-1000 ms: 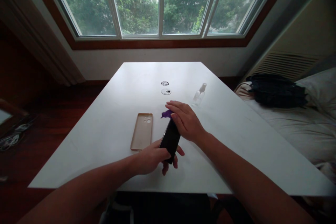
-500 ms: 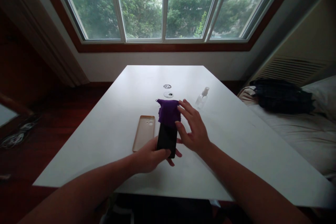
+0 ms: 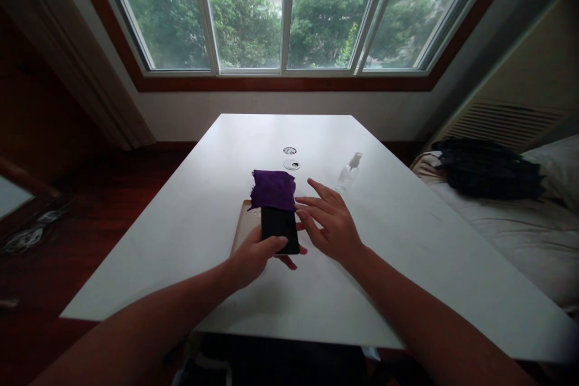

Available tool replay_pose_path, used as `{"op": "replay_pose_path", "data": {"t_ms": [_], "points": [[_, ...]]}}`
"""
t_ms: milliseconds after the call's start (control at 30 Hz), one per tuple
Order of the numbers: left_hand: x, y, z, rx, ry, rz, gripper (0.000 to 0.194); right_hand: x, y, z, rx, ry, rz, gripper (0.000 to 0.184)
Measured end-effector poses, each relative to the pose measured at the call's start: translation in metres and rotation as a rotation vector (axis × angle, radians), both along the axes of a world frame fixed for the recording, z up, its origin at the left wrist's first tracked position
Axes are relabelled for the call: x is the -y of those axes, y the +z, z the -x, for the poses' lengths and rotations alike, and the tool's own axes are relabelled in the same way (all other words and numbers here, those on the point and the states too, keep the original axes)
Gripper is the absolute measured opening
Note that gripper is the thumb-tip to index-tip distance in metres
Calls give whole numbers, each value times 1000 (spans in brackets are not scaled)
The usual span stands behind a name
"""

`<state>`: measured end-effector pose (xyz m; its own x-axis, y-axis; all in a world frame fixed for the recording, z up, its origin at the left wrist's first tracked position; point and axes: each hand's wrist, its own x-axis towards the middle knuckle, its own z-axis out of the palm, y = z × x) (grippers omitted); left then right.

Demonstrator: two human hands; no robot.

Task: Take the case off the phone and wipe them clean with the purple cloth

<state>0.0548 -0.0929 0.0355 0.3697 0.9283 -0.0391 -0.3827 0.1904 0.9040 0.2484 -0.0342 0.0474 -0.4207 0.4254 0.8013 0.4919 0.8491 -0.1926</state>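
Observation:
My left hand (image 3: 257,256) is closed on a black phone (image 3: 278,232), thumb across the lower end of its dark face and fingertips showing past the far edge. A purple cloth (image 3: 272,190) lies over the top part of the phone and hangs past its end. Close by on the right, my right hand (image 3: 328,220) is open, fingers spread, with some fingertips at the cloth's right edge; I cannot tell whether they touch it. Partly hidden behind the phone and my left hand, a beige phone case (image 3: 243,229) lies on the white table (image 3: 181,241).
A clear spray bottle (image 3: 348,174) stands on the table to the right, beyond my right hand. Two round inserts (image 3: 292,164) are set in the tabletop farther back. Right of the table is a bed (image 3: 506,235) with dark clothing (image 3: 488,169) on it.
My left hand has moved the phone and cloth left and slightly up, covering more of the case. The right hand's fingers have spread, and the cloth spreads out wider across the phone.

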Motion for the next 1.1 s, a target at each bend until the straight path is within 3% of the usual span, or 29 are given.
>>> {"op": "replay_pose_path", "data": {"t_ms": [200,467,600,800,967,1100], "points": [[2,-1,-1,-21,-27,-4,49,7,0,5,-28,21,93,39],[2,3,0,-16,-16,-1,55,3,-7,3,-108,8,126,25],[0,6,4,39,-60,40,50,1,-4,0,-163,17,148,29],[-5,4,9,206,-188,199,48,-4,3,-7,-17,155,114,37],[-9,5,11,268,-193,329,48,-11,11,-22,72,221,73,44],[-13,6,16,315,-313,331,49,-14,19,-29,206,242,51,45]]}}
